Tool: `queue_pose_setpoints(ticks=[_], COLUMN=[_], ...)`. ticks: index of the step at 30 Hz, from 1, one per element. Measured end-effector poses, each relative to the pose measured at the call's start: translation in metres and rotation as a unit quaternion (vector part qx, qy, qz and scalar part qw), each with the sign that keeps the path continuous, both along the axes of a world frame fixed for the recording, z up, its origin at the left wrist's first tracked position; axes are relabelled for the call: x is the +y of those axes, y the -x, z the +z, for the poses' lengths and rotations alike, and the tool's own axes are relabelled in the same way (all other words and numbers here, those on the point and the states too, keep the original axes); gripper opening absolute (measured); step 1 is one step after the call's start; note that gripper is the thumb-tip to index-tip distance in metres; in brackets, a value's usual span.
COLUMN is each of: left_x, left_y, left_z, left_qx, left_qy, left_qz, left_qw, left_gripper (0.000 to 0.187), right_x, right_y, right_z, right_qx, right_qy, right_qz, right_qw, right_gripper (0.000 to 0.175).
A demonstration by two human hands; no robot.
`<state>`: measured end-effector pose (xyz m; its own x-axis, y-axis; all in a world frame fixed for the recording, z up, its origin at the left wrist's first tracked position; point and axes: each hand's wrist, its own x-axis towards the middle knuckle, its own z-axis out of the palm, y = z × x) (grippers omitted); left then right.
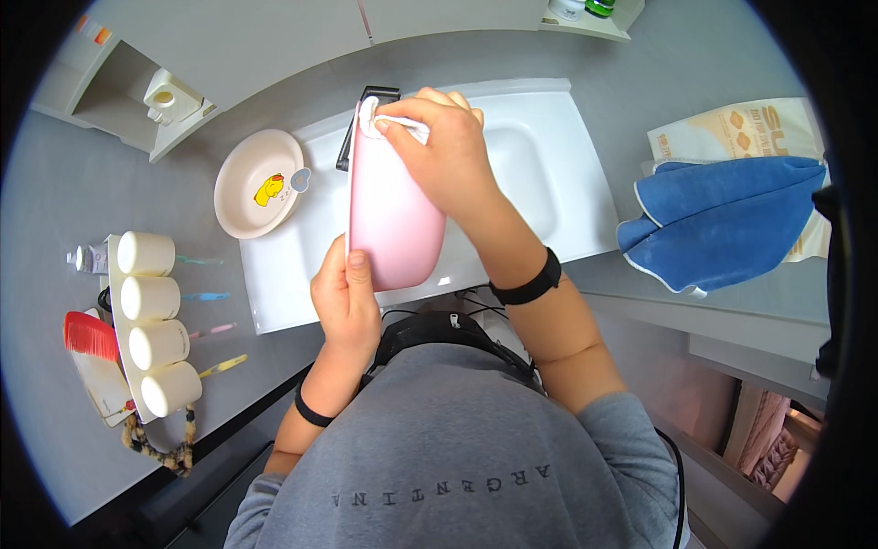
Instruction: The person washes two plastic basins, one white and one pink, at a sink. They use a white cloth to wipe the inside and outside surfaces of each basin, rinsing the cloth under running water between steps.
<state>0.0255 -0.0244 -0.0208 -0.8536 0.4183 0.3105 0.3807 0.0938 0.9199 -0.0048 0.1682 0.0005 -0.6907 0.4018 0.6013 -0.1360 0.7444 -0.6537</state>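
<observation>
A pink plastic basin [401, 213] is held on its side above the white washbasin [528, 178]. My left hand [348, 291] grips its near rim, with the thumb on the outer wall. My right hand [442, 134] holds a white cloth [370, 118] against the far end of the basin, folded over the rim. The basin's inside faces left and is hidden from view. Behind the basin shows part of a black faucet [346, 147].
Left of the washbasin stands a cream basin [230, 185] with a duck picture. A holder with several white cups [146, 254], toothbrushes and a red comb [90, 336] lies farther left. At right, a blue cloth [727, 219] lies on a plastic packet [737, 130]. Cabinets [274, 41] overhang the far side.
</observation>
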Motion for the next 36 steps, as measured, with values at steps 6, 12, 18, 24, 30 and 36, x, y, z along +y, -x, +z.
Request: queue_pose_setpoints(ticks=[6, 12, 18, 24, 30, 36], left_x=[-0.005, -0.01, -0.023, -0.086, -0.114, -0.098], left_y=[0.025, 0.014, 0.012, 0.035, 0.008, -0.016], left_z=[0.002, 0.0, -0.025, -0.043, -0.056, -0.066], left_qx=[-0.06, -0.016, -0.173, -0.235, -0.238, -0.275], left_qy=[-0.054, -0.025, -0.046, -0.237, -0.154, -0.113], left_qz=[0.022, 0.005, 0.062, 0.205, 0.299, 0.371], left_qw=[0.996, 1.0, 0.982, 0.92, 0.911, 0.88], left_gripper=[0.04, 0.037, 0.032, 0.036, 0.038, 0.04], right_x=[-0.07, -0.037, 0.043, 0.083, 0.11, 0.124], right_y=[-0.043, -0.032, 0.01, -0.022, -0.026, -0.001], right_z=[-0.01, -0.006, -0.061, -0.193, -0.305, -0.412], right_qx=[0.095, 0.068, -0.135, -0.233, -0.366, -0.385], right_qy=[-0.134, -0.066, 0.27, 0.589, 0.569, 0.071], right_qz=[0.031, -0.018, 0.105, -0.049, -0.068, -0.145], right_qw=[0.986, 0.995, 0.947, 0.773, 0.733, 0.908], right_gripper=[0.017, 0.025, 0.024, 0.032, 0.037, 0.061])
